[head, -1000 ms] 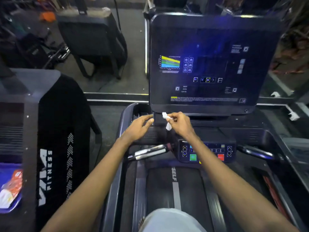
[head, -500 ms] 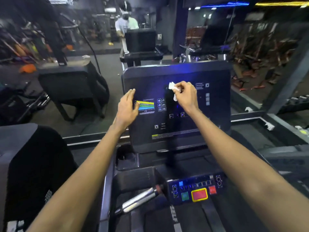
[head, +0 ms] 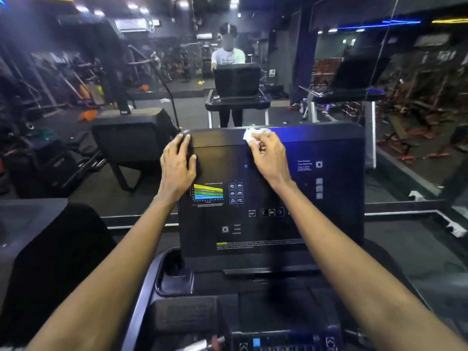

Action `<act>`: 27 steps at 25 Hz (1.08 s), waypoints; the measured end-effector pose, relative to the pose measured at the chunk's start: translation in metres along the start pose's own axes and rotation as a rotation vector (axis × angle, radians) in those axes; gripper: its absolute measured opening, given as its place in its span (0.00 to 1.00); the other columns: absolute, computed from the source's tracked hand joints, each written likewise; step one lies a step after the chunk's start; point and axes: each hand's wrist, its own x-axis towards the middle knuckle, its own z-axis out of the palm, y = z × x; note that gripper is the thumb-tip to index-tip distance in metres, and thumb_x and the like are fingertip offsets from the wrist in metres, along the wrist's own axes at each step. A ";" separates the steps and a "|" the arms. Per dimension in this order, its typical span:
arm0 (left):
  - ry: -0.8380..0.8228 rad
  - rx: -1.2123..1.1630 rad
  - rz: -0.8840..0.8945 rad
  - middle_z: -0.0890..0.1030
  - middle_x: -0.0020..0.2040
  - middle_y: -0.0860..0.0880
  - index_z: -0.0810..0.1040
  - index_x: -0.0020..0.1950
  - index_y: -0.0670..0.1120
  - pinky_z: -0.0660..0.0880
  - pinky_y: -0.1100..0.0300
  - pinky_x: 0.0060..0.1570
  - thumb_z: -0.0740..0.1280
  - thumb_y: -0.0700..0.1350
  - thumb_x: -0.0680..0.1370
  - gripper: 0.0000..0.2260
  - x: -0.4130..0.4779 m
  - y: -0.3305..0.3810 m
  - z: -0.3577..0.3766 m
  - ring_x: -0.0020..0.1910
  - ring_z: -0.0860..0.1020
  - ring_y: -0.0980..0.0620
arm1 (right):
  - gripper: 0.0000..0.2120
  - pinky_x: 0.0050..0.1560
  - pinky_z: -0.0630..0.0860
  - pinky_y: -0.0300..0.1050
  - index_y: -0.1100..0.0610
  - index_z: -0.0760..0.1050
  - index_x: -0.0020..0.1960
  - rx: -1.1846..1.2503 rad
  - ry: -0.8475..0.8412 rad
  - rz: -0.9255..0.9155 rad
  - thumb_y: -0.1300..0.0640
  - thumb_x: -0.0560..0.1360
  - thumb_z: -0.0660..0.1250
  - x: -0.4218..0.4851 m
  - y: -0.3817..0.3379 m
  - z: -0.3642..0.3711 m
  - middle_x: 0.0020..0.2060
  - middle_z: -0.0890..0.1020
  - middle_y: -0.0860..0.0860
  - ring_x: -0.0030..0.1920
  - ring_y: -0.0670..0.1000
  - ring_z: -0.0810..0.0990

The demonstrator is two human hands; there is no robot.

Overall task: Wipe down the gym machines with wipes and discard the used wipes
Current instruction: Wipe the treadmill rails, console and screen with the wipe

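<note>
Both hands have climbed since half a second ago: they now sit at the top edge of the treadmill's display panel, and the view has tipped upward with them.

The right hand, just right of the frame's centre, has its fingers curled around a crumpled white wipe and presses it against the top rim of the panel. Only the left part of the wipe shows. The rest is buried under the fingers, and the fingertips themselves are hidden behind the knuckles.

The left hand holds nothing. It lies flat over the panel's upper left corner, fingers fairly straight and a little spread, thumb on the front face.

Below the left hand sits a coloured chart. The small white labels and the yellow-headed line of print lower on the panel are too blurred to read.

At the bottom edge of the frame, a button pad is cut off, so only its top row shows. A metal grip beside it is also clipped. A dark pocket sits at the panel's lower left. Its inside is too dark to make out.

A mirror fills the upper half of the frame. It shows a person in a white shirt, mostly hidden behind the reflected back of the panel.
</note>
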 end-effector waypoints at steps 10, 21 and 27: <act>0.080 -0.017 0.089 0.67 0.72 0.45 0.66 0.76 0.46 0.66 0.48 0.68 0.67 0.48 0.80 0.25 0.004 -0.017 0.006 0.69 0.66 0.43 | 0.17 0.53 0.76 0.50 0.61 0.79 0.61 -0.145 0.070 -0.096 0.71 0.76 0.61 -0.007 0.006 0.020 0.56 0.78 0.54 0.55 0.58 0.74; 0.105 -0.032 0.194 0.67 0.73 0.45 0.67 0.76 0.45 0.66 0.48 0.68 0.67 0.49 0.80 0.26 0.006 -0.036 0.009 0.66 0.68 0.44 | 0.33 0.76 0.61 0.55 0.59 0.47 0.81 -0.337 -0.104 -0.002 0.50 0.83 0.56 -0.043 -0.019 0.047 0.81 0.51 0.55 0.80 0.55 0.51; 0.130 -0.077 0.178 0.67 0.74 0.43 0.65 0.76 0.40 0.62 0.53 0.70 0.68 0.48 0.79 0.28 0.002 -0.044 0.013 0.70 0.67 0.44 | 0.31 0.78 0.57 0.54 0.58 0.45 0.81 -0.341 -0.151 -0.006 0.48 0.84 0.53 -0.043 -0.033 0.064 0.81 0.48 0.53 0.80 0.51 0.47</act>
